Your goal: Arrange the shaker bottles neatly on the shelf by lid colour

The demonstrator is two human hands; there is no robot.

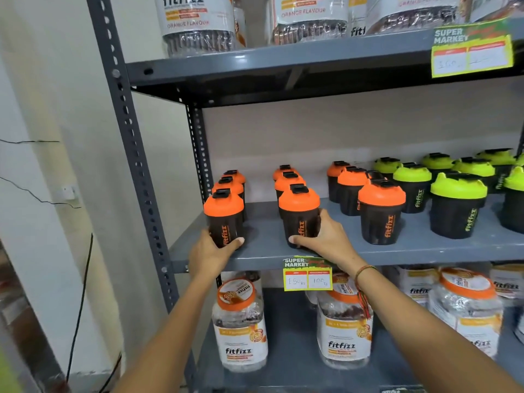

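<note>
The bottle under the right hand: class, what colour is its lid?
Orange, with a black flip cap; the head view shows the bottle under the right hand clearly.

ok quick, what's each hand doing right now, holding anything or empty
Left hand: closed around the front orange-lid shaker of the leftmost row.
Right hand: closed around the front orange-lid shaker of the second row.
Both bottles stand on the shelf.

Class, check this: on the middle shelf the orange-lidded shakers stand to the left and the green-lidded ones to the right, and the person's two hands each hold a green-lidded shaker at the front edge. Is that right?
Not quite. The head view shows the left hand and the right hand each gripping an orange-lidded shaker, not a green-lidded one. The rest stands: the orange-lidded shakers are on the left of the middle shelf, the green-lidded shakers on the right.
</note>
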